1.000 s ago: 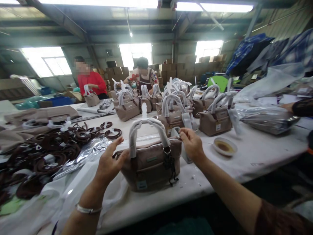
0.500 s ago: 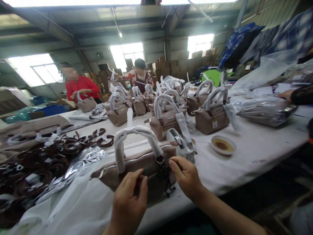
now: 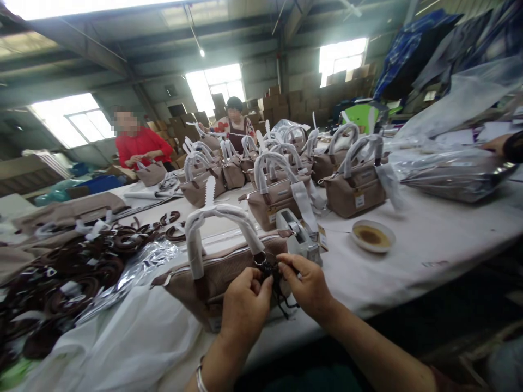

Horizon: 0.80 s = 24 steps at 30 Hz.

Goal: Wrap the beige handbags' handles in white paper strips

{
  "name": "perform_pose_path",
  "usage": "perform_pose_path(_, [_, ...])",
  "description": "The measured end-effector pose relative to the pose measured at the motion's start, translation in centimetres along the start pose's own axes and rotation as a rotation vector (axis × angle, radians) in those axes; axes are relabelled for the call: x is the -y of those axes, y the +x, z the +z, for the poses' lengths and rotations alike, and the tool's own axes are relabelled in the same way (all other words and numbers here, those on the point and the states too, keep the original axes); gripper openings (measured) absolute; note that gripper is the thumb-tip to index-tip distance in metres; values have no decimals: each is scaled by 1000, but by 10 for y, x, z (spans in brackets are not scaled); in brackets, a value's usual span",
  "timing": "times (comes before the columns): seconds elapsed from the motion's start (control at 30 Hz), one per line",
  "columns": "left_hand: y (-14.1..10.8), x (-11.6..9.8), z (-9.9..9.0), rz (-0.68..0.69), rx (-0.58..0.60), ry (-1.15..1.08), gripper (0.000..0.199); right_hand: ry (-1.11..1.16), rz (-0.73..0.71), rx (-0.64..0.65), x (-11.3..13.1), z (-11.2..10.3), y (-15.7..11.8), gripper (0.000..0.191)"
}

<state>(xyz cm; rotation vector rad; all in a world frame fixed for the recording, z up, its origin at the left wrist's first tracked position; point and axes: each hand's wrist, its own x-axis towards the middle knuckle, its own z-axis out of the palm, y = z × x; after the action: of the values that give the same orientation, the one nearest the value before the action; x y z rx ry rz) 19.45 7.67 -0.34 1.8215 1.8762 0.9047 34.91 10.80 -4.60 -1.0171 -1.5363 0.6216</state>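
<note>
A taupe handbag (image 3: 220, 269) with white-wrapped handles and a silver zip stands at the near edge of the table. From the ring at its right handle base hangs a dark cord charm (image 3: 281, 296). My left hand (image 3: 247, 299) pinches the charm near its top, thumb against fingers. On the other side, my right hand (image 3: 304, 283) has its thumb and fingertips closed at the charm's right edge, apparently on a thin strand too small to make out clearly. Just behind the bag sits a grey tape dispenser (image 3: 300, 239).
Several wrapped-handle handbags (image 3: 281, 198) fill the table's middle. Coiled brown straps (image 3: 77, 288) and clear plastic lie left. A shallow dish (image 3: 373, 237) and a plastic-bagged handbag (image 3: 457, 174) are on the right, a co-worker's hand on the latter. Two people (image 3: 143, 144) work behind.
My left hand has moved right from the bag's front to the charm and now pinches it. The right hand has shifted slightly and stays beside the charm. The view has tilted a little.
</note>
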Motion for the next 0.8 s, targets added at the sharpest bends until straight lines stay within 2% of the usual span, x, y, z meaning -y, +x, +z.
perform_pose_path(0.13, [-2, -3, 0, -94, 23, -145, 27, 7, -69, -11, -3, -5, 6, 22])
perform_pose_path(0.23, [-5, -5, -2, -90, 6, -126, 27, 17, -158, 16, -6, -8, 10, 21])
perform_pose_path(0.33, [-5, -4, 2, -149, -39, -134, 25, 35, -173, 29, -9, -6, 10, 24])
perform_pose_path(0.47, [-1, -3, 11, -256, -51, -376, 31, 35, -192, 75, -9, -3, 7, 23])
perform_pose_path(0.53, [0, -5, 14, -247, -48, -409, 31, 13, -203, 85, -6, -3, 6, 23])
perform_pose_path(0.67, [-2, -10, 12, -146, -59, -272, 24, -66, -241, 166, 4, -8, 5, 19])
perform_pose_path(0.8, [-6, -12, 7, -114, -63, -215, 24, -184, -300, 211, 6, -7, 2, 18])
